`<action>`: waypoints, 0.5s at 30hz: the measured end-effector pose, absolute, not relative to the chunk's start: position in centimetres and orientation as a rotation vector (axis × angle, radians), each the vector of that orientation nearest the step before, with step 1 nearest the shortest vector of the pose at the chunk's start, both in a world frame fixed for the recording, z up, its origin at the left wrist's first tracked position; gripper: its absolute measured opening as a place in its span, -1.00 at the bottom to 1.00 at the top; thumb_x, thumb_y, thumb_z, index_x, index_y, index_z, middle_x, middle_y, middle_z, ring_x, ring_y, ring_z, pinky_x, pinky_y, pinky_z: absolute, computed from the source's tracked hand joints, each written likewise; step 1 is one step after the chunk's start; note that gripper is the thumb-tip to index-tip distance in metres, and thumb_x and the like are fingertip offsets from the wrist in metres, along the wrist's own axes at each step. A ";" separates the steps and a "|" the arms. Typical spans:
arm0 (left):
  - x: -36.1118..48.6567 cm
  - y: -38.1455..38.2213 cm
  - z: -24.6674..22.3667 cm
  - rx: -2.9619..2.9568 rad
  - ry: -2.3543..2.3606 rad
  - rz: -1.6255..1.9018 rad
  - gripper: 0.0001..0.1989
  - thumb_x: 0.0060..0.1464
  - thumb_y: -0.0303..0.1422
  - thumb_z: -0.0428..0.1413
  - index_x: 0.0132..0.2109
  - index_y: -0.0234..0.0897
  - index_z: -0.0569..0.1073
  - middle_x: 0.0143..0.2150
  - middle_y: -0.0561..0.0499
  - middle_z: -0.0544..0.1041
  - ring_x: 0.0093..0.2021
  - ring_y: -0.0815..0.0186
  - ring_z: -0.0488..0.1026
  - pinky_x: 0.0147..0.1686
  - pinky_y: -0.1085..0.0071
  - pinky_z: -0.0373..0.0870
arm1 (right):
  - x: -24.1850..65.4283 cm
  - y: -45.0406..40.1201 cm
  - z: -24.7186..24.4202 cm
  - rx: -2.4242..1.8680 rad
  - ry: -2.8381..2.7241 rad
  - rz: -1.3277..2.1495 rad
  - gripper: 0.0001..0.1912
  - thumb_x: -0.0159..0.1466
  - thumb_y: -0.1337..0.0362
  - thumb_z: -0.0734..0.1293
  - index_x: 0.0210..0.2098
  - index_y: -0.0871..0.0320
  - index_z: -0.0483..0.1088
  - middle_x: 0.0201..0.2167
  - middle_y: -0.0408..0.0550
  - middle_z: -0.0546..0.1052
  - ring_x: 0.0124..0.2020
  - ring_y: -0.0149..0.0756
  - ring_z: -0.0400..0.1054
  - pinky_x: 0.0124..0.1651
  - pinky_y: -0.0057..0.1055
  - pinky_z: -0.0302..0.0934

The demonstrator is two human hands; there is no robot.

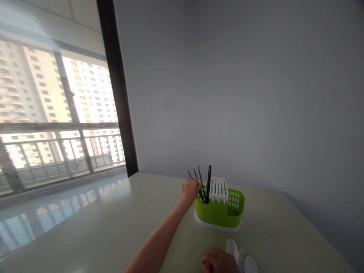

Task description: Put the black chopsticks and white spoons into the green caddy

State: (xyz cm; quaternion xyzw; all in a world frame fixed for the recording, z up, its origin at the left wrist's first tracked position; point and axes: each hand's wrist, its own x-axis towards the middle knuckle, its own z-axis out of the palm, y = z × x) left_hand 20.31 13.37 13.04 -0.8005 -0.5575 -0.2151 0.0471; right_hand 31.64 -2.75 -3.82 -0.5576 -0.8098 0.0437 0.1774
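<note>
A green basket [212, 215] on a white base stands on the table, with a white slotted rack [218, 188] across its top. Several black chopsticks [209, 184] rise from its left compartment, some upright and some leaning left. My left hand [191, 189] reaches to the basket's left rim, beside the leaning chopsticks; its fingers are closed round something I cannot make out. Near the bottom edge, my right hand [219, 261] rests low over the table with its fingers curled, next to several white spoons [231, 248]. Whatever it may hold is hidden.
The pale table [113, 220] extends to a grey wall behind the basket. A wall switch [168, 102] is above the table's back edge. At the left, a dark-framed window [118, 87] shows buildings and a railing.
</note>
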 end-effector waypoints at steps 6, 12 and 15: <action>18.9 13.9 12.8 -2.360 -1.841 -0.659 -0.49 0.18 -0.11 -0.16 -0.25 -0.44 0.52 -0.25 -0.34 0.51 -0.15 0.03 0.44 -0.23 0.25 0.30 | 31.8 -2.5 -4.9 -1.524 -2.248 0.095 -0.76 0.01 0.45 0.34 -0.37 0.00 0.45 -0.41 -0.22 0.52 -0.38 -0.38 0.39 -0.37 -0.59 0.13; 20.0 16.3 13.7 -2.552 -1.842 -0.777 -0.64 0.14 -0.12 -0.07 -0.13 -0.19 0.51 -0.23 -0.09 0.55 -0.22 0.24 0.48 -0.35 0.47 0.27 | 32.4 -1.9 -6.6 -1.464 -2.232 0.056 -0.80 0.03 0.43 0.34 -0.38 -0.01 0.43 -0.43 -0.23 0.51 -0.38 -0.39 0.39 -0.39 -0.60 0.11; 21.3 17.7 14.1 -2.678 -1.816 -0.829 -0.69 0.10 -0.15 -0.01 -0.15 -0.18 0.51 -0.29 0.00 0.56 -0.28 0.32 0.47 -0.44 0.54 0.22 | 32.5 -1.7 -7.0 -1.454 -2.230 0.046 -0.82 0.04 0.40 0.34 -0.38 -0.01 0.42 -0.43 -0.23 0.51 -0.37 -0.40 0.38 -0.39 -0.60 0.11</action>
